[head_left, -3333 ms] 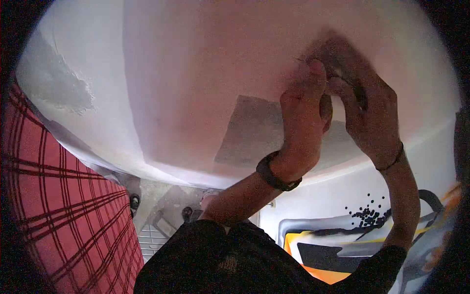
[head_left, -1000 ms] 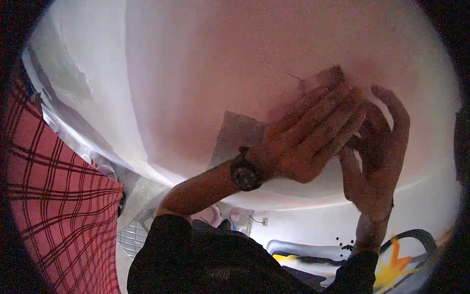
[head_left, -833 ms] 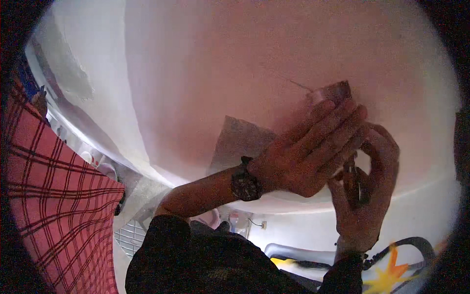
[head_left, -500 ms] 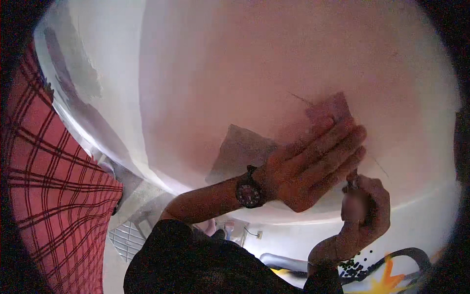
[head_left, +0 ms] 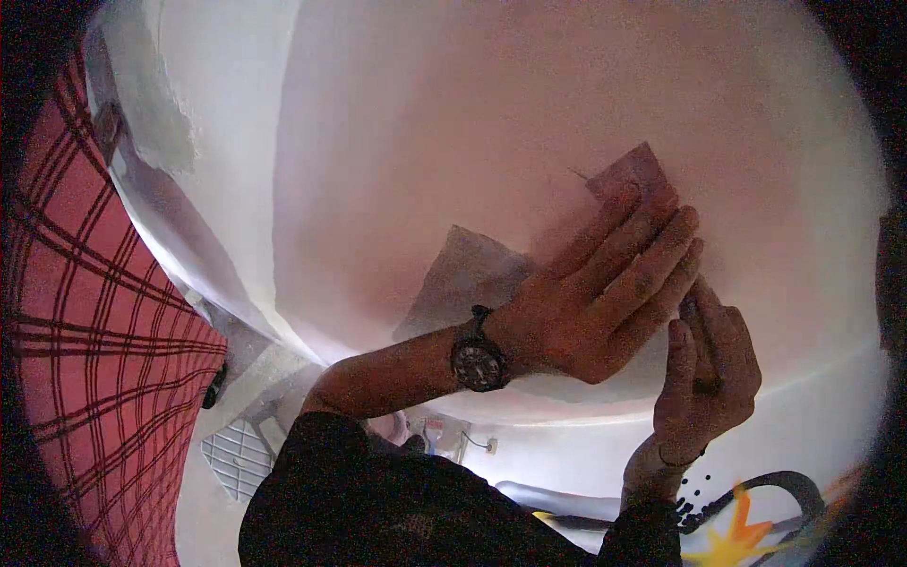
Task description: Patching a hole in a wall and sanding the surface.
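Observation:
My left hand [head_left: 614,288], with a dark watch [head_left: 478,364] on its wrist, lies with fingers stretched out over a pale, pinkish surface [head_left: 425,142]. Its fingertips overlap a small reddish-brown flat piece [head_left: 631,173], whose upper corner sticks out beyond them. A short thin dark line [head_left: 579,174] meets that piece's left edge. Just below the left fingertips, my right hand [head_left: 709,373] is curled, thumb raised and fingers bent together. Whatever it grips is mostly hidden. Left of the left hand is a grey four-sided patch [head_left: 463,283], partly covered by hand and wrist.
A red plaid cloth [head_left: 104,359] hangs along the left side. Below it stands a white lattice panel [head_left: 238,460]. At the lower right, a white wall carries a black, orange and yellow painted design [head_left: 742,529]. A small socket with a cord [head_left: 490,446] is at bottom centre.
Both hands and the reddish-brown piece sit higher in the picture. My right hand has turned, its thumb now visible and upright. The thin line right of the fingers no longer shows.

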The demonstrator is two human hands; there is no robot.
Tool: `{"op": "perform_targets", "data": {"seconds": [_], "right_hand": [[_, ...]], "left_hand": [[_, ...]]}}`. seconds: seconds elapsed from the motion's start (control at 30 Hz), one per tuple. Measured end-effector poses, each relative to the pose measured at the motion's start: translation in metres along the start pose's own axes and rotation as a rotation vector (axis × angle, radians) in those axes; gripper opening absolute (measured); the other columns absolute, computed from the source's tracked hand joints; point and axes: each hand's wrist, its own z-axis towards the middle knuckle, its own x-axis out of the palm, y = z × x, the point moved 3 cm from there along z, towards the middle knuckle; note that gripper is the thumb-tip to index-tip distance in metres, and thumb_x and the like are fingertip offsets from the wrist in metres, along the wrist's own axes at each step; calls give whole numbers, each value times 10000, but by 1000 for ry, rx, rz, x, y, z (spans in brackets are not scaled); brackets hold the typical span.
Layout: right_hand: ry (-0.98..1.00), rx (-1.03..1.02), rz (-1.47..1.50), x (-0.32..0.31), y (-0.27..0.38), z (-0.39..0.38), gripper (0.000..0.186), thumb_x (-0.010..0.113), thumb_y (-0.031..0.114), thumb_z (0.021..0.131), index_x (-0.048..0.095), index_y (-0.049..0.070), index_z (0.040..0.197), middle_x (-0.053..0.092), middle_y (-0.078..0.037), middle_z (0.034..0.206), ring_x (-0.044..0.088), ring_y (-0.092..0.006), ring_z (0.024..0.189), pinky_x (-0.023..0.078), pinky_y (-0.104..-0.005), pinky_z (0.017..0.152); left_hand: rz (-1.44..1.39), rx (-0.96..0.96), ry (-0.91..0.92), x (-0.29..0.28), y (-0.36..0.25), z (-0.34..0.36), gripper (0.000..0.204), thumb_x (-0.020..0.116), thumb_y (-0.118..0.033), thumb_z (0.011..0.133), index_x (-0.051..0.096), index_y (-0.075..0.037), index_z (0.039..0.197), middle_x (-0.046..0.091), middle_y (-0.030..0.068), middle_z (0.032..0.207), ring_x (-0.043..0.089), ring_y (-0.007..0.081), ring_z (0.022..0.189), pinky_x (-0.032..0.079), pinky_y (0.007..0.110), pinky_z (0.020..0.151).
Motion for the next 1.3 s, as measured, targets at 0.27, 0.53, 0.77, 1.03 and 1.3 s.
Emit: {"op": "perform_targets", "data": {"seconds": [0.27,0.53,0.77,1.03,1.3], "right_hand": [[-46,9,28,6,6,-2,285,614,34,814,619,-104,1063,683,-186,856,590,-233,636,481,-313,591],[-29,28,5,7,2,-8,282,615,37,813,628,-75,1072,682,-173,849,578,-235,642,471,-313,608],[52,105,34,-3,-7,-6,315,566,-42,817,595,-103,1126,649,-175,911,595,-204,801,472,-294,729],[19,-53,-11,0,-15,-9,312,596,-15,800,607,-104,1099,641,-171,833,564,-223,710,450,-296,631],[92,-14,-126,0,0,-5,318,606,-14,786,606,-118,1087,646,-178,826,554,-227,695,449,-309,628]], "left_hand": [[196,90,-281,16,1,-10,338,604,-130,747,648,-5,1058,549,148,1144,502,340,1124,452,512,963],[185,27,-254,8,-2,-10,308,614,-151,779,671,-55,1066,552,129,1154,528,312,1081,483,471,926],[172,5,-179,14,2,-13,354,557,-174,816,634,16,1105,551,165,1209,528,319,1133,478,442,943],[229,16,-154,13,3,-15,327,546,-156,830,643,4,1099,581,158,1170,558,309,1097,490,419,925],[229,50,-133,7,7,-19,315,544,-145,841,646,0,1102,584,154,1164,571,312,1076,498,427,917]]}}
